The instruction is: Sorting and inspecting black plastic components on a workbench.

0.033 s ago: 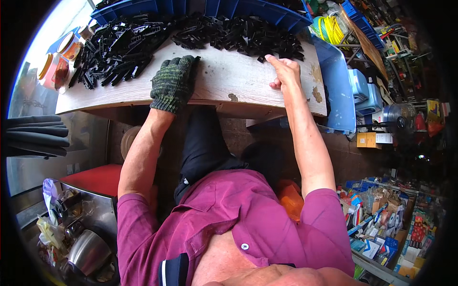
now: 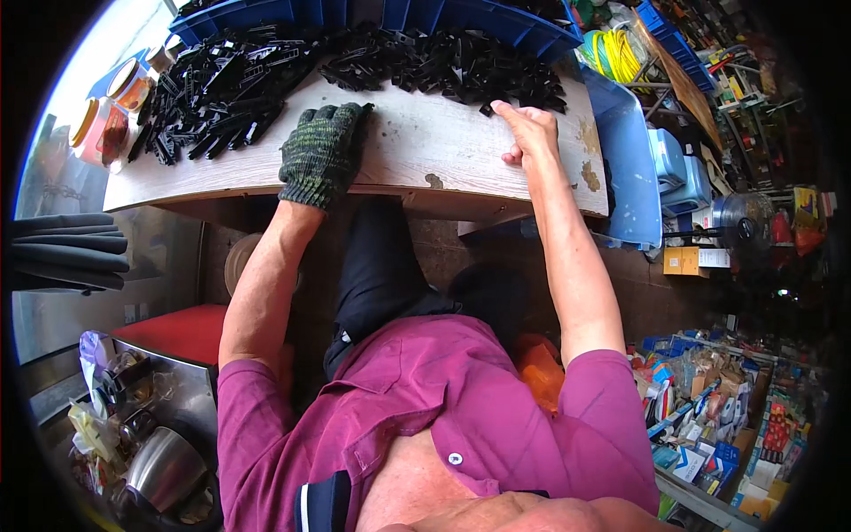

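Fingers of right hand and gloved left hand bend (any grip I cannot tell); black parts lie near, probably for easy reach.

Parts lie heaped on the table, bins behind them, jars left, a tub right.

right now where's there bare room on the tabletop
Bare tabletop lies between the gloved left hand and bare right hand, nearer than the black parts; another strip lies left of the glove. The far side by the blue bins is crowded.
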